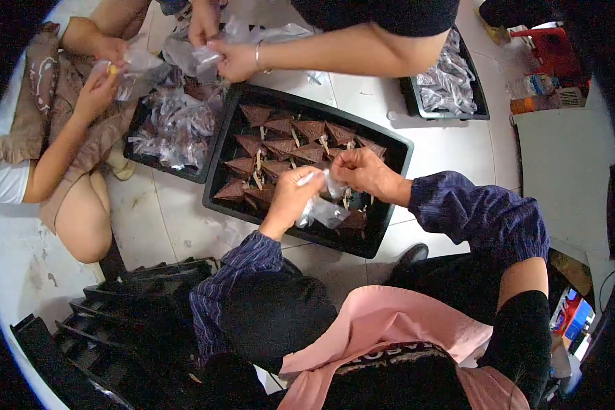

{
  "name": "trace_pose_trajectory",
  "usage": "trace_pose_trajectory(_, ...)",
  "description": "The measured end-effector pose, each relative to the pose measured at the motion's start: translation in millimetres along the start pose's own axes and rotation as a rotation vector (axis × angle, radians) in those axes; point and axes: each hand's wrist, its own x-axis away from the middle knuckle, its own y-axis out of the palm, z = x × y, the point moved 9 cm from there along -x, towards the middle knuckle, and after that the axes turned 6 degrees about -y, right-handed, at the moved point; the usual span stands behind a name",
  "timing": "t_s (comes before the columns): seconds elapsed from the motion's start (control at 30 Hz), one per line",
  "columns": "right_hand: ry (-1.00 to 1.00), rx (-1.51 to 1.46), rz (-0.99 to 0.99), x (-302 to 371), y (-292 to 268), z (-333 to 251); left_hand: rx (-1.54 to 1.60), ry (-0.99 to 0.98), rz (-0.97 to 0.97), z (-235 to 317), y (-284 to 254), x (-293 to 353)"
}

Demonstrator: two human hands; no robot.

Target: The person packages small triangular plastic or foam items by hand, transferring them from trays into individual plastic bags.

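Observation:
A clear plastic bag (329, 213) is stretched between my two hands over the near part of a black tray (408, 156). My left hand (287, 199) pinches one side of the bag, and its fingers are closed. On the other side, my right hand (367, 172) grips the bag's upper edge with bent fingers. Whether something sits inside the bag is hard to make out. Rows of dark brown pyramid-shaped pieces (310, 128) fill much of the tray below. Several pale flat sticks (258, 161) lie among them or poke out between them.
Bagged pieces (178, 130) fill another black tray at the left. A co-worker's hands (239, 61) handle plastic above it, and another person's hand (97, 89) holds a bag. More bagged pieces (447, 89) lie far right. Black racks or trays (116, 307) stand near left; a pale surface (567, 164) stands right.

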Motion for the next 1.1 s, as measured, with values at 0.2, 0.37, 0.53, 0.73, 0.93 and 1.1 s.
trace_pose_trajectory(0.2,-0.262,0.452,-0.094,-2.8,12.4,-37.7,-0.062,0.124,0.100,1.8,-5.3,-14.4)
trace_pose_trajectory(0.37,-0.090,0.176,-0.102,-12.6,-4.1,-19.8,-0.347,0.265,-0.056,23.2,27.4,-11.4)
trace_pose_trajectory(0.53,-0.051,-0.002,-0.156,-14.7,-10.5,-38.2,-0.378,0.349,0.050,17.1,12.4,-13.1)
trace_pose_trajectory(0.73,-0.478,0.403,-0.202,-11.6,-13.2,-35.1,0.005,-0.025,-0.177,-21.9,18.8,-29.8)
trace_pose_trajectory(0.93,-0.337,0.139,-0.134,-20.6,-27.0,-14.5,0.246,-0.163,0.004,-27.3,5.4,-31.8)
trace_pose_trajectory(1.1,-0.173,-0.047,-0.247,-19.0,-6.1,3.3,0.198,-0.172,-0.033,-26.2,8.0,-23.9)
